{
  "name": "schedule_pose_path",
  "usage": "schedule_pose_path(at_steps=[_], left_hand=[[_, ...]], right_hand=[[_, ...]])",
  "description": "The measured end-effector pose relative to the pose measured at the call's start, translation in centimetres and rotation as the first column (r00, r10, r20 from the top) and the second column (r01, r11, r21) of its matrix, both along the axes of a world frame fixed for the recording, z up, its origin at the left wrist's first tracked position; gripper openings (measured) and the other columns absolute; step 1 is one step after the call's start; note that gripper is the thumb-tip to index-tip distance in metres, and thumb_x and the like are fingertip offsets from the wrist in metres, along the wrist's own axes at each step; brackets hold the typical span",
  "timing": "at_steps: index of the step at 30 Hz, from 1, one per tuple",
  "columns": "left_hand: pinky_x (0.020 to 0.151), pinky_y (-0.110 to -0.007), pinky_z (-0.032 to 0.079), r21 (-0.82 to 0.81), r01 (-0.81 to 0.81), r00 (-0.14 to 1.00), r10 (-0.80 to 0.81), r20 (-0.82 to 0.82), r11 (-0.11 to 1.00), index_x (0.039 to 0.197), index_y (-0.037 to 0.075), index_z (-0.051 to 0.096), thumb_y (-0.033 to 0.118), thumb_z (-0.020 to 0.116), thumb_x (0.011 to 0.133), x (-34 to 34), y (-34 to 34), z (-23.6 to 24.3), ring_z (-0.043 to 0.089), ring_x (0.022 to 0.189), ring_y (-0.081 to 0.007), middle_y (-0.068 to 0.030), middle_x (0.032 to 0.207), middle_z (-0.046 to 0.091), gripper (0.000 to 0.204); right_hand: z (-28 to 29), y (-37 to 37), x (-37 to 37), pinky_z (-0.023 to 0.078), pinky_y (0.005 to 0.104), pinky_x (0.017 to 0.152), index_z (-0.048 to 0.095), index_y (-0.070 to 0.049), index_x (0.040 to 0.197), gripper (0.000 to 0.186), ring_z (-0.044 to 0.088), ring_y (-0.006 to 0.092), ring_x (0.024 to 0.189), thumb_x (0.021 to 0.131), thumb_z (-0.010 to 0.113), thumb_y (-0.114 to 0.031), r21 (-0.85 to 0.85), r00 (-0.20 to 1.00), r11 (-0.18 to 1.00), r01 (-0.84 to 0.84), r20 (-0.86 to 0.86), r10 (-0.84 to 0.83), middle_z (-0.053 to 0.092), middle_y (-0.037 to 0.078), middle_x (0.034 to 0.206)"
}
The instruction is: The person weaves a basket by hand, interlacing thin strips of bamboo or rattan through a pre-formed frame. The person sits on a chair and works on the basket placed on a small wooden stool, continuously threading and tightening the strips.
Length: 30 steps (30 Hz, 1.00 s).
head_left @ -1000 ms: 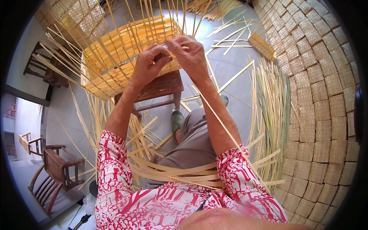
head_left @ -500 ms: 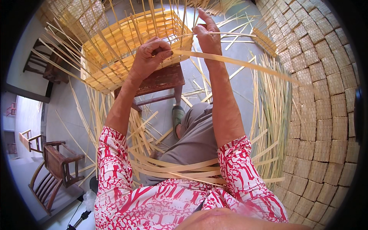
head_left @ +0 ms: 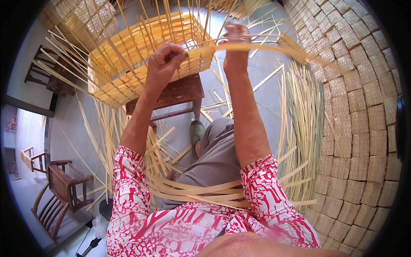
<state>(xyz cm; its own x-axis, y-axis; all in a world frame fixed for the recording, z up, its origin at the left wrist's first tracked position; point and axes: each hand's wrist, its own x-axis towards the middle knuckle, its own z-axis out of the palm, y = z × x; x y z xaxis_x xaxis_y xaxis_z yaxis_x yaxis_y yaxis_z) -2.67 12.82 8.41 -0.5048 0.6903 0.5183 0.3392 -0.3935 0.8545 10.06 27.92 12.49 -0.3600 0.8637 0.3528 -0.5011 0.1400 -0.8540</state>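
Observation:
A half-woven yellow bamboo basket [head_left: 128, 47], with long upright stakes rising from its walls, rests on a dark red wooden stool [head_left: 171, 95] in front of me. My left hand [head_left: 165, 60] is closed at the basket's near side, thumb and fingers pinching a pale bamboo strip [head_left: 257, 48]. From there the strip runs right, across the wrist of my right hand, and its far end is blurred. My right hand [head_left: 236, 40] is raised beside the basket's right corner, smeared by motion. I cannot make out its fingers or whether it holds anything.
Several strips [head_left: 197, 188] lie over my lap. A bundle of long strips [head_left: 302, 124] is on the floor at right, beside stacked woven pieces [head_left: 359, 128]. Loose strips [head_left: 111, 128] lie left of the stool. Wooden chairs [head_left: 64, 184] stand at far left.
My right hand has moved slightly down, its raised finger no longer distinct. The strip's right part has swung upward and is blurred. My left hand stays closed near the same spot.

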Motion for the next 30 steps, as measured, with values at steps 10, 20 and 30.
schedule_pose_path(at_steps=[10, 20, 30], left_hand=[[0.071, -0.043, 0.056, 0.03, -0.556, 0.58, 0.414, -0.702, 0.831, 0.091, 0.007, 0.071, 0.005, 0.062, 0.089, 1.6, 3.7, -0.9, 0.069, 0.081, -0.0352, -0.0131, 0.087, 0.069, 0.01], [0.062, -0.032, 0.055, -0.283, -0.402, 0.826, 0.211, -0.523, 0.871, 0.106, 0.004, 0.062, 0.012, 0.063, 0.099, -1.6, -2.9, 0.5, 0.073, 0.077, -0.0163, -0.0127, 0.084, 0.072, 0.01], [0.073, -0.03, 0.058, -0.111, -0.329, 0.848, 0.241, -0.473, 0.938, 0.103, 0.003, 0.058, 0.008, 0.063, 0.1, -3.9, -10.3, -1.4, 0.073, 0.085, -0.0196, -0.0095, 0.09, 0.072, 0.007]], right_hand=[[-1.0, -3.2, 2.1, 0.05, 0.0296, 0.078, 0.054, -0.006, 0.118, 0.04, 0.053, 0.0145, 0.098, 0.096, 0.069, -0.036, -0.058, 0.993, 0.998, 0.001, -0.121, -0.008, 0.056, 0.01, 0.114], [-2.5, -1.1, 4.0, 0.037, 0.0461, 0.104, 0.063, -0.005, 0.127, 0.057, 0.058, 0.0309, 0.121, 0.084, 0.08, -0.038, 0.862, 0.734, 0.498, 0.094, 0.278, -0.62, 0.066, 0.013, 0.125], [-3.9, -7.3, 3.0, 0.054, 0.0493, 0.075, 0.071, -0.016, 0.105, 0.015, 0.071, 0.0363, 0.085, 0.095, 0.062, -0.021, 0.665, 0.564, 0.535, -0.521, 0.739, -0.369, 0.073, 0.014, 0.085]])
